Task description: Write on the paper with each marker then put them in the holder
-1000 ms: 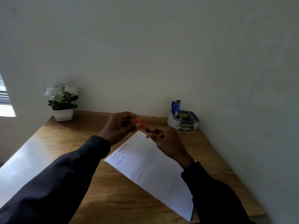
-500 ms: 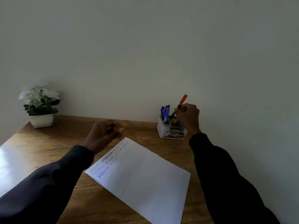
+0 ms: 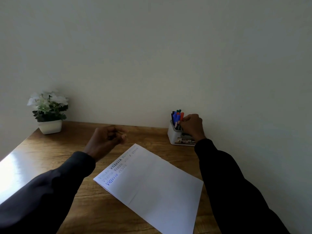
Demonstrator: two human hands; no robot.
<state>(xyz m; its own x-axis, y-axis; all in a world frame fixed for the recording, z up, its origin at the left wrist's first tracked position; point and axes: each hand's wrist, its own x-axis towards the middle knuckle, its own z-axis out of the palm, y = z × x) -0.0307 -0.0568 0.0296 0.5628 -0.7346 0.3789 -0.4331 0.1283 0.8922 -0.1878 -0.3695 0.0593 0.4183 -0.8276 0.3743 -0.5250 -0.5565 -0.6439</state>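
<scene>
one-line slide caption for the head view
Right hand holds orange-red marker in white plastic holder, written-on white paper nearby

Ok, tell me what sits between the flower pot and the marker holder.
Only the left hand, with bare desk around it, per the head view.

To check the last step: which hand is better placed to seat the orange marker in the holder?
Right hand: it pinches the orange marker at the holder. The left hand hovers apart from it, holding nothing.
</scene>
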